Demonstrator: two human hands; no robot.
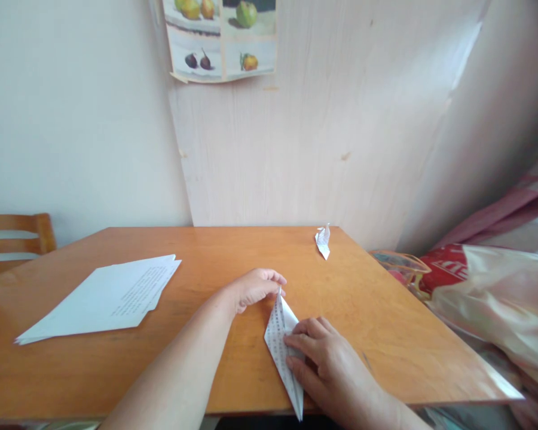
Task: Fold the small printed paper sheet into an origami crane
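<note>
Position: I am seated at the near edge of the wooden table [367, 304].

Left hand [255, 288]: fingers curled in, with the fingertips closed on the far tip of the folded paper [278, 334]. This is a pinch, not a full grasp.

Right hand [329, 361]: laid flat, palm down, fingers extended and close together. It presses on the right side of the same paper and holds it against the table.

Item in hand: the folded paper lies near the front edge, slightly right of centre, between my two hands. It is a printed sheet reduced to a long, narrow, pointed shape. Its near tip overhangs the table edge and its far tip is lifted in my pinch. I cannot tell how many layers it has.

Progress, in my judgement: the early folds are done, since the sheet is already narrow and pointed at both ends. It does not match the small folded figure [323, 240] at the far edge of the table, which has raised parts. I therefore rate this piece as partway, with shaping folds outstanding.

Stock: a stack of flat sheets [103, 295] lies to the left, well apart from my hands and unfolded.

Surroundings: a wooden chair [13, 236] at far left, a plastic bag [497, 292] off the right edge, and a fruit poster [224, 36] on the wall.
</note>
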